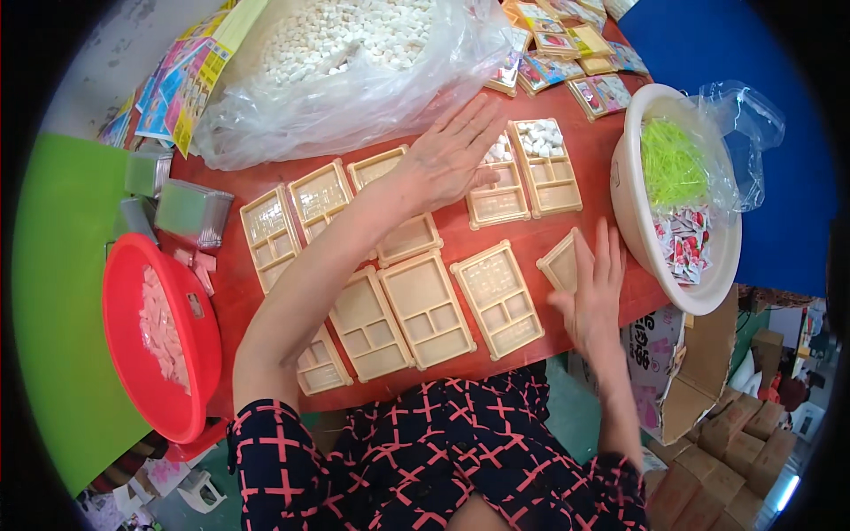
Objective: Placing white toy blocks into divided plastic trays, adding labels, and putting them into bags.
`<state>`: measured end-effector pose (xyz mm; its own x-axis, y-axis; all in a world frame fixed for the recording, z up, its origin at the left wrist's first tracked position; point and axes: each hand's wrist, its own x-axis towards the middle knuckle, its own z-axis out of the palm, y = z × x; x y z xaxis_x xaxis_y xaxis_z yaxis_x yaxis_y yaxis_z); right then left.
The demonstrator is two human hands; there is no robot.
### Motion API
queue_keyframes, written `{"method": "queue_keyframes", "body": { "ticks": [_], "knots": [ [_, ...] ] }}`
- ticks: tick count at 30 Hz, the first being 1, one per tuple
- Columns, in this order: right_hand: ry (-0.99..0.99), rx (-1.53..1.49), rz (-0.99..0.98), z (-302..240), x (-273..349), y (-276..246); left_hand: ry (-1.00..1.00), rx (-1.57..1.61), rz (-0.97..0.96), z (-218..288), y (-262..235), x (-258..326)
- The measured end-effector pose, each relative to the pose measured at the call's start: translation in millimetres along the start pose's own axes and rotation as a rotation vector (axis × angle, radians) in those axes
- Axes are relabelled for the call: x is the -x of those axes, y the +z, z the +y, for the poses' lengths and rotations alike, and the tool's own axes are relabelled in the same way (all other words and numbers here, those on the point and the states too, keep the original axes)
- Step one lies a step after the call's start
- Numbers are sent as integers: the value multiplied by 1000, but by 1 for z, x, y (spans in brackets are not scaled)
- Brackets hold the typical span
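**Two hands over rows of compartment trays**

Nearest the body, a row of beige trays (427, 310) lies on the red table (642, 288), their compartments bare. At the right end of this row, the right hand (595, 301) is beside a partly covered tray (560, 264), thumb spread wide from the fingers; whether it grips the tray or only touches it, I cannot tell. To the left stands a red basin (208, 345) of pink pieces (162, 327); to the right, a cream tub (627, 177) holds green shreds (671, 159) and small sachets (686, 243).

Farther in, the left forearm crosses a second row of trays. The left hand (447, 155) is held flat, fingers straight and close together, with nothing visibly gripped; its underside is hidden. It overlaps one tray (498, 199) with white pieces in its far compartment; just right of that, another filled tray (547, 168) shows the same.

Beyond, a clear plastic bag (266, 133) bulges with white lumps (345, 35), and packaged sets (600, 95) are piled to its right.
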<state>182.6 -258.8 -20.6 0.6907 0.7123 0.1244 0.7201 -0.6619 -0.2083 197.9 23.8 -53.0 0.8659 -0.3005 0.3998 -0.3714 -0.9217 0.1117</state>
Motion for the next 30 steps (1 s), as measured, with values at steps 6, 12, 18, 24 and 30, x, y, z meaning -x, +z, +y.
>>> {"method": "queue_keyframes", "body": {
  "ticks": [6, 12, 18, 24, 30],
  "knots": [
    [325, 119, -18, -4, 31, 24, -62, 101, 102, 8, -22, 15],
    [98, -398, 213, -32, -60, 1, -174, 31, 414, -44, -64, 31],
    [-238, -655, 200, -72, -290, 8, -732, 355, 402, -145, -79, 8],
    [-93, 148, 192, -93, -355, 94, -856, 18, 183, -224, -49, 9],
    [-272, 183, 217, -62, -393, 98, -691, -336, 20, -239, -12, 0]
  ]
}}
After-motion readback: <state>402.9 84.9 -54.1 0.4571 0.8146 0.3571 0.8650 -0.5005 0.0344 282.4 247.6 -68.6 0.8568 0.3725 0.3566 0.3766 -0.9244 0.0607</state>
